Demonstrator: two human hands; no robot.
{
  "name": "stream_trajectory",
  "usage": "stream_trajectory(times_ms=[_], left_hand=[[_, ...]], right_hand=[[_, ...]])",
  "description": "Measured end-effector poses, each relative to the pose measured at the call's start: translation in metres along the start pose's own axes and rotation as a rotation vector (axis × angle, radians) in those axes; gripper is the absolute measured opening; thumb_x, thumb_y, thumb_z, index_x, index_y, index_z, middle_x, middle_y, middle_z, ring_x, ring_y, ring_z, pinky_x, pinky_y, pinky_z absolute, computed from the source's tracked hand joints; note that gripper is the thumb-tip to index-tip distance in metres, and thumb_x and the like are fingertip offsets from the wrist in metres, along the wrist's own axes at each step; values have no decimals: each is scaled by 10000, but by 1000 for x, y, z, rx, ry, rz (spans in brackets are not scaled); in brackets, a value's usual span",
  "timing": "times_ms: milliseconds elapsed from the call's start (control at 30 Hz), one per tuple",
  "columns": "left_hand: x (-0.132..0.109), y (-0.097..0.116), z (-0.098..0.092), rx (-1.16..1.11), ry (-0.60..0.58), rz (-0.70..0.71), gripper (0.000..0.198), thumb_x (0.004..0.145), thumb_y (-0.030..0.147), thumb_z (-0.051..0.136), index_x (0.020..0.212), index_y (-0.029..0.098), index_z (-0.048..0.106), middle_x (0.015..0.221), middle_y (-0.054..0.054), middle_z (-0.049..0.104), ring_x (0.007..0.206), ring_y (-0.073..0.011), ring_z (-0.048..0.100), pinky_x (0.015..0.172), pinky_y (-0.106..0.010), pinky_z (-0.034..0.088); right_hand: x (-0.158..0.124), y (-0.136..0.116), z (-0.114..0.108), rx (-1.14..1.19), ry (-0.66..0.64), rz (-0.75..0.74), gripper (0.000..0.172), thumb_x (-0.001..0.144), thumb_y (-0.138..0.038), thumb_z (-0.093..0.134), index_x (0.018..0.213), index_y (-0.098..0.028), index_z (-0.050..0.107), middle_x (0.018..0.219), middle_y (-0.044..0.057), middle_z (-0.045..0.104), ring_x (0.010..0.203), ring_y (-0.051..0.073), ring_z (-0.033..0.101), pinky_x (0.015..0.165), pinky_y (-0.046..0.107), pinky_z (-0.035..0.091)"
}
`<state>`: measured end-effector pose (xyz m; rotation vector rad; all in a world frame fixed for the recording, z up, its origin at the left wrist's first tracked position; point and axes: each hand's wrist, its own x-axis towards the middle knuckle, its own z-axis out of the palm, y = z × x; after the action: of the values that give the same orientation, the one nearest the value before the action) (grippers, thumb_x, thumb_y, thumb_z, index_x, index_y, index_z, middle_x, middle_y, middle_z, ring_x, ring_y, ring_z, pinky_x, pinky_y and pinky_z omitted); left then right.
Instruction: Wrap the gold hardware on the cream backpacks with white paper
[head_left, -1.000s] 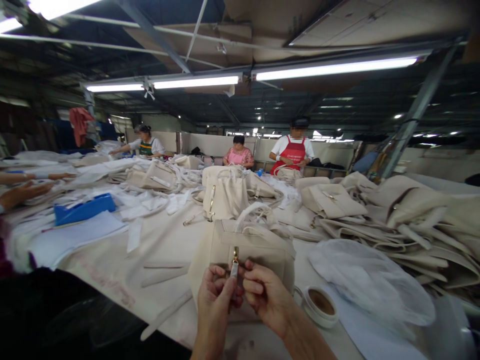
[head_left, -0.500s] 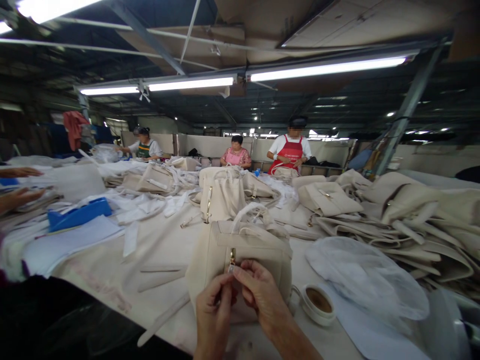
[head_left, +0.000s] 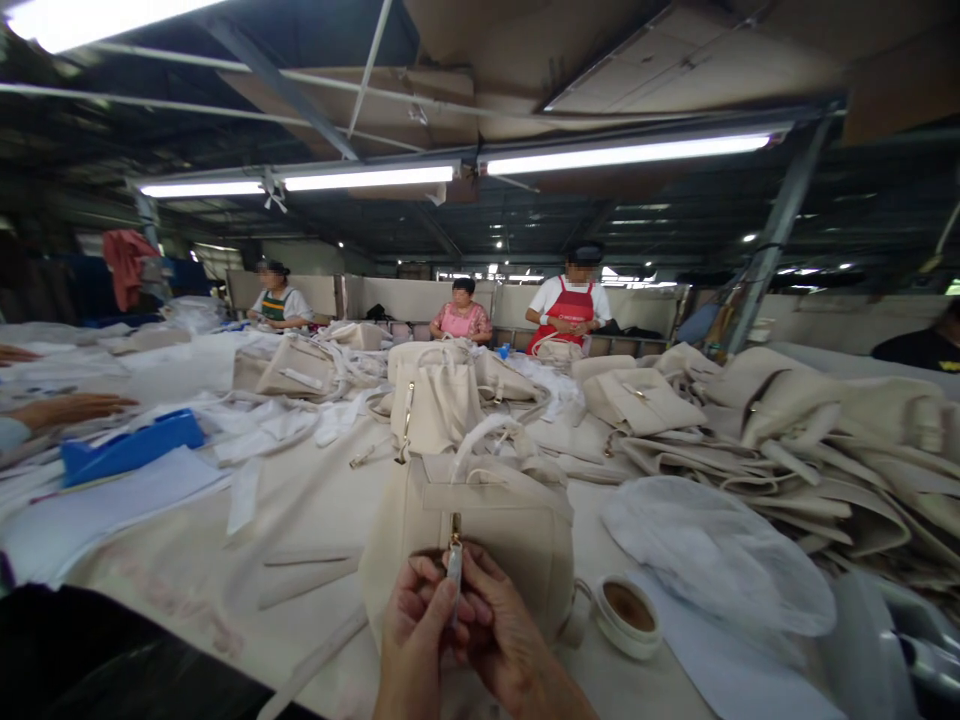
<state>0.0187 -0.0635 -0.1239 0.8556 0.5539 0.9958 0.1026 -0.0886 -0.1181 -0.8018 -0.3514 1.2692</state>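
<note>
A cream handbag (head_left: 517,515) stands upright right in front of me, its handles wrapped in white. Gold hardware (head_left: 455,528) sits on its front, and a small tab (head_left: 454,570) in pale wrapping hangs below it. My left hand (head_left: 421,610) pinches this wrapped tab from the left. From the right, my right hand (head_left: 499,615) closes its fingers on the same tab. Both hands are close together, low against the bag's front. Part of the tab is hidden by the fingers.
Behind stands another cream bag (head_left: 439,395). Right are a round tin (head_left: 628,615) with brown contents, clear plastic (head_left: 712,550) and stacked cream pieces (head_left: 817,460). Left, a blue holder (head_left: 131,447) lies near another person's hand (head_left: 71,408). Three people work across the table.
Both my hands have moved slightly down, and more of the wrapped tab shows between my fingers. The view has shifted a little. At the left, the other person's hands have moved.
</note>
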Motion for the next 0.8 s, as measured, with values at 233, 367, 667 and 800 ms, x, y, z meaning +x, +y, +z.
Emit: stream_trajectory(times_ms=[233,367,667,800], left_hand=[[-4,-12,1,223,53,256,488,732,597,752,736,205,462,540,54,523,466,-82,466,451,-170,375],[-9,-12,4,247,76,287,458,754,584,739,742,203,484,567,47,521,499,-88,471,476,-177,382],[0,-13,-4,181,12,200,514,732,611,749,771,209,431,566,39,570,472,-81,470,458,-171,372],[8,-11,-8,156,17,140,588,662,664,774,775,220,406,532,47,573,427,-80,465,420,-163,342]], right_hand=[[0,-10,7,-218,145,-135,522,475,-565,884,613,-186,552,450,-79,477,355,53,356,331,189,267],[0,-14,7,-196,167,-79,487,471,-499,893,621,-184,552,472,-72,506,368,46,344,341,179,249],[0,-14,-2,-378,73,-225,542,530,-624,856,703,-169,618,451,-96,417,388,47,331,381,186,303],[-9,-27,-10,-715,32,-314,603,717,-756,639,802,-159,651,583,-7,603,415,90,501,384,198,330]])
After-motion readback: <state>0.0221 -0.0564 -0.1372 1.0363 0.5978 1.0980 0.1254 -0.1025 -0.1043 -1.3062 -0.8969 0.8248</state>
